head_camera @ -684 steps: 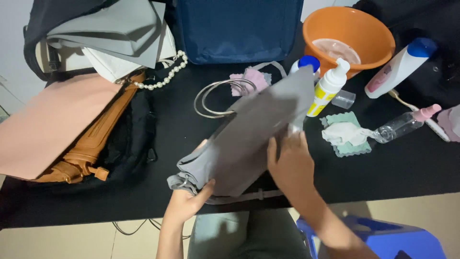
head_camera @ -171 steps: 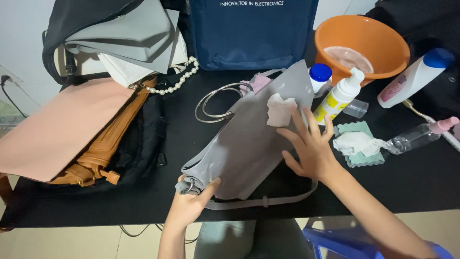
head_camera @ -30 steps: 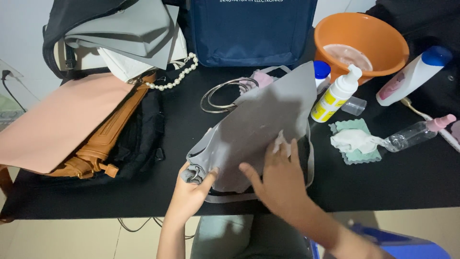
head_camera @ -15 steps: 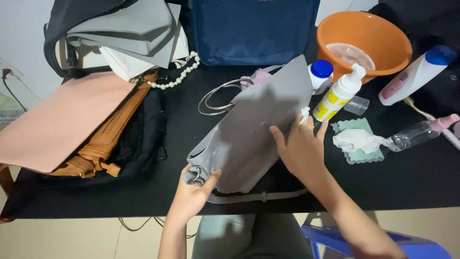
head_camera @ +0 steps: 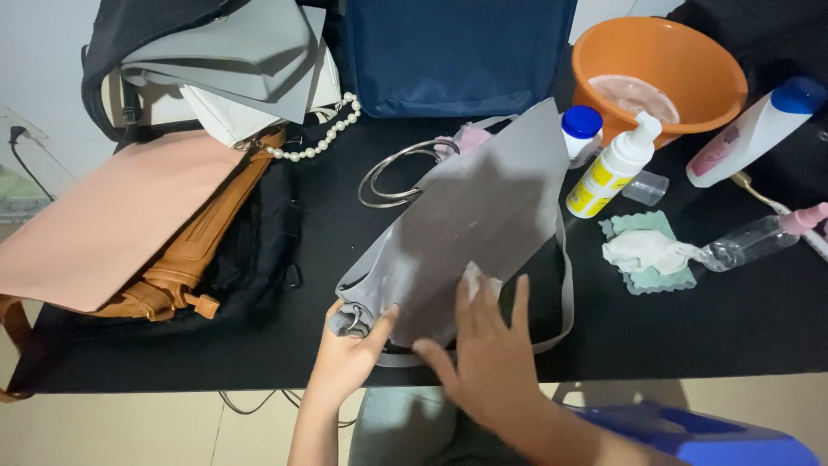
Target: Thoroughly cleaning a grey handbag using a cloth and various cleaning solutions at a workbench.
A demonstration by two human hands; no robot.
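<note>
The grey handbag (head_camera: 483, 233) lies flat on the black table (head_camera: 742, 328), near its front edge, tilted so that its upper corner points toward the orange basin (head_camera: 660, 78) and its lower corner sits just in front of the person. The left hand (head_camera: 349, 354) grips that lower corner beside the metal ring fitting (head_camera: 352, 319), thumb on top and fingers curled beneath, which appears to pin the bag against sliding. The right hand (head_camera: 487, 354) rests palm-down on the bag's face with fingers spread and extended, pressing a small white cloth (head_camera: 474, 278) against the grey surface; only the edge of the cloth shows past the fingertips. The flat lay of the bag appears to give the pressing hand firm backing. The bag's grey strap (head_camera: 565, 293) loops loose along its right side. Behind the bag lie two metal ring handles (head_camera: 392, 173) and something pink, partly hidden. To the right stand a white pump bottle with a yellow label (head_camera: 612, 168), a blue-capped jar (head_camera: 581, 131), a clear spray bottle (head_camera: 755, 242) lying on its side, and a crumpled white cloth on a green cloth (head_camera: 651, 255), all within reach of the right hand. To the left, well apart, other bags are stacked: a tan leather bag (head_camera: 185, 259), a pink flat bag (head_camera: 103, 216) and a pearl strap (head_camera: 315, 142)
</note>
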